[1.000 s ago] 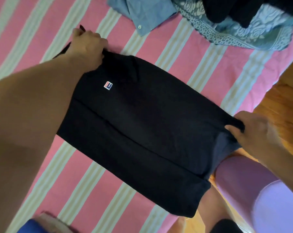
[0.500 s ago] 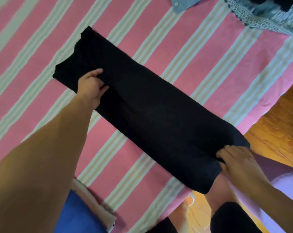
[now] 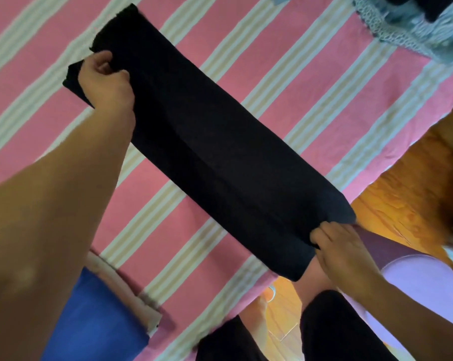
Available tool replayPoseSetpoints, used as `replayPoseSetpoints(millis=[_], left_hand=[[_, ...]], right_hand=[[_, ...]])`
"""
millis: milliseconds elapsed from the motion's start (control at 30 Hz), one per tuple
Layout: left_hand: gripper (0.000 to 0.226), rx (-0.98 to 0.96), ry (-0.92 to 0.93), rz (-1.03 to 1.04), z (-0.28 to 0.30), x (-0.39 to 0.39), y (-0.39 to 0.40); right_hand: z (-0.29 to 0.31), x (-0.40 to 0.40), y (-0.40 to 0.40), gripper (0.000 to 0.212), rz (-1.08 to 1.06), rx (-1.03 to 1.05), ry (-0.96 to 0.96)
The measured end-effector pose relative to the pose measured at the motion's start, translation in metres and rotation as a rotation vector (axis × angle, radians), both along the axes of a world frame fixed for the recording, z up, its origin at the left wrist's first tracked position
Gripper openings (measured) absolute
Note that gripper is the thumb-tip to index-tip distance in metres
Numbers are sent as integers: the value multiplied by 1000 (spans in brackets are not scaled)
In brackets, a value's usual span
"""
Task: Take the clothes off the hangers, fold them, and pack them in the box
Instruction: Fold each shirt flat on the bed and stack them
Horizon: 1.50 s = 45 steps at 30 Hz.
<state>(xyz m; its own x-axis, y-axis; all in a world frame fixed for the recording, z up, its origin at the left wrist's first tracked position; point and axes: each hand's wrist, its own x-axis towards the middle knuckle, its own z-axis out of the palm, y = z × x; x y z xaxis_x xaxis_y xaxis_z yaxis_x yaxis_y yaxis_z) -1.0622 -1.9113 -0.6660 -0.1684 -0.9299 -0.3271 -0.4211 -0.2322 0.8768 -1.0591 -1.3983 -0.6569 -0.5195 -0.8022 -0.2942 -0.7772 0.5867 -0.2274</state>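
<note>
A black shirt (image 3: pixel 215 152), folded lengthwise into a long narrow strip, lies diagonally across the pink striped bedspread (image 3: pixel 285 82). My left hand (image 3: pixel 105 82) grips the strip's far upper-left end with curled fingers. My right hand (image 3: pixel 342 246) pinches the near lower-right end, which hangs over the bed's edge. A cardboard box (image 3: pixel 131 290) with something blue (image 3: pixel 90 324) inside shows at the lower left, partly behind my left forearm.
A pile of other clothes (image 3: pixel 413 24), patterned blue-grey and dark, lies at the top right of the bed. The wooden floor (image 3: pixel 407 194) runs along the right edge. My legs in dark shorts (image 3: pixel 332 332) stand beside the bed.
The shirt went from a wide fold with its logo showing to a narrow strip. My left hand moved up to the far end and now grips it; my right hand kept its hold.
</note>
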Motion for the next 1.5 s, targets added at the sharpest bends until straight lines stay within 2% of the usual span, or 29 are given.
replayPoseSetpoints(millis=[67, 133, 233, 300, 367, 467, 533, 567, 633, 700, 733, 767, 833, 900, 967, 1033, 1100, 1167, 1200, 1300, 1367, 1467, 1500], left_hand=[[44, 162, -27, 26, -17, 7, -2], [54, 336, 49, 57, -28, 13, -5], [64, 418, 220, 84, -28, 15, -20], [64, 476, 311, 74, -20, 15, -27], [62, 463, 287, 74, -16, 16, -27], [57, 331, 156, 161, -13, 19, -18], [54, 246, 47, 102, -14, 18, -13], [52, 166, -51, 29, -15, 18, -13], [54, -182, -343, -233, -21, 19, -13], [56, -595, -554, -602, -26, 18, -5], [57, -732, -619, -786, -31, 18, 0], [59, -777, -693, -936, -39, 18, 4], [64, -647, -898, -1081, -53, 21, 5], [66, -504, -1037, -1081, -65, 30, -11], [67, -417, -1075, -1103, -70, 27, -32], [65, -365, -996, -1128, -65, 19, -46], [59, -494, -858, -1056, -54, 25, -48], [54, -644, -729, -774, -49, 45, -45], [56, -606, -692, -574, -50, 56, -44], [64, -76, -513, 1, -51, 78, -54], [61, 158, -375, 119, -55, 81, -74], [58, 248, -175, 178, -65, 78, -103], [57, 256, -121, 187, -70, 75, -109]], right_hand=[[-9, 3, 0, 34, -6, 80, -25], [-14, 4, 1, 41, 31, 145, -43], [-15, -2, 3, 37, 66, 165, -73], [-13, -9, 0, 21, 77, 140, -112], [-9, -17, -8, 25, 58, 101, -129], [-6, -36, -38, 25, 15, 30, -136], [-7, -53, -67, 17, -11, -12, -132], [-8, -61, -82, 20, -14, -27, -126], [-12, -76, -111, 30, -13, -56, -112], [-16, -87, -135, 38, 15, -95, -81], [-18, -91, -145, 41, 44, -113, -61], [-20, -94, -154, 45, 79, -118, -43], [-29, -101, -165, 54, 140, -49, -22], [-40, -107, -170, 63, 196, 110, -25], [-49, -112, -171, 67, 246, 245, -32], [-46, -116, -177, 67, 227, 273, -44], [-33, -116, -194, 58, 159, 254, -78], [-21, -120, -222, 47, 115, 209, -112], [-16, -124, -242, 45, 120, 171, -112], [-13, -148, -332, 52, 131, 51, -142], [-18, -164, -409, 62, 88, -26, -211], [-33, -182, -509, 78, -82, -69, -417], [-42, -189, -534, 78, -137, -79, -495]])
